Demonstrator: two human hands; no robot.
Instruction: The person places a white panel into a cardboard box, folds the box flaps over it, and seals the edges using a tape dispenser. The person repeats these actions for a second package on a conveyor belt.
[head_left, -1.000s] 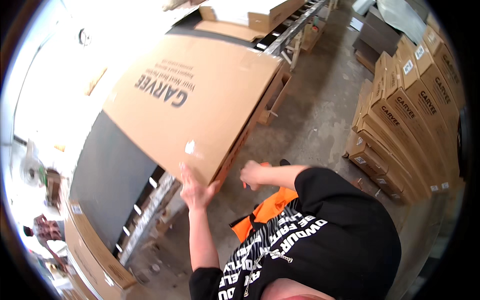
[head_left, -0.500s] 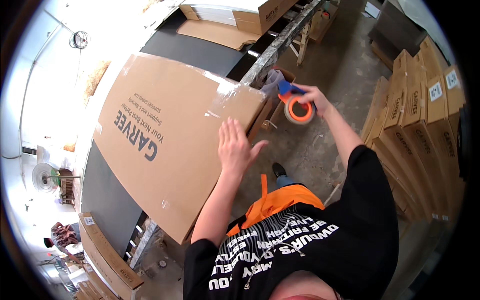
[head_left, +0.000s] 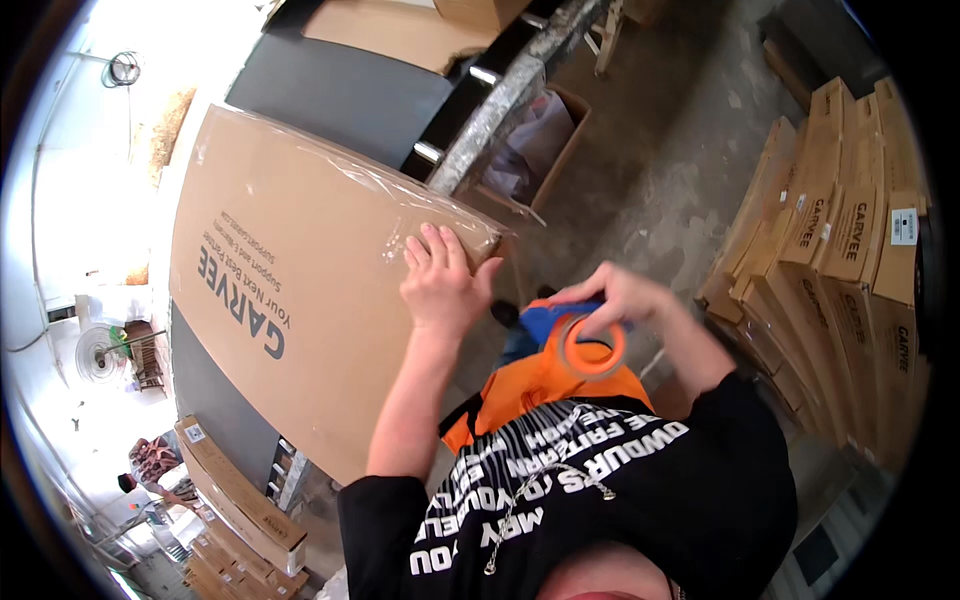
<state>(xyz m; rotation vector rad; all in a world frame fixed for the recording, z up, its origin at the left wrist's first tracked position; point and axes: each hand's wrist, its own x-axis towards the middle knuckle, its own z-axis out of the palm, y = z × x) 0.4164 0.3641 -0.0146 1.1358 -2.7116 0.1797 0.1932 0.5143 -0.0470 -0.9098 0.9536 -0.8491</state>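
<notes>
A large flat cardboard box [head_left: 320, 250] lies on the dark conveyor belt, with clear tape along its far edge and near corner. My left hand [head_left: 445, 280] rests flat on the box top close to that taped corner, fingers stretched out and thumb apart. In my right hand [head_left: 630, 300] is a blue tape dispenser [head_left: 552, 318] with an orange-cored roll. It hangs in front of my orange apron [head_left: 520, 398], off the box's side. The fingers wrap round the dispenser, whose handle is partly hidden by them.
The conveyor belt [head_left: 340, 95] runs past the box along a metal side rail [head_left: 490, 125]. An open carton with plastic film [head_left: 530, 145] stands on the floor beside it. Tall cartons [head_left: 840, 240] stand in rows at the right. Another person [head_left: 155, 465] is at the far left.
My right hand has brought the tape dispenser down from beside the box's far corner toward my apron. My left hand has shifted slightly toward the taped corner, staying on the box.
</notes>
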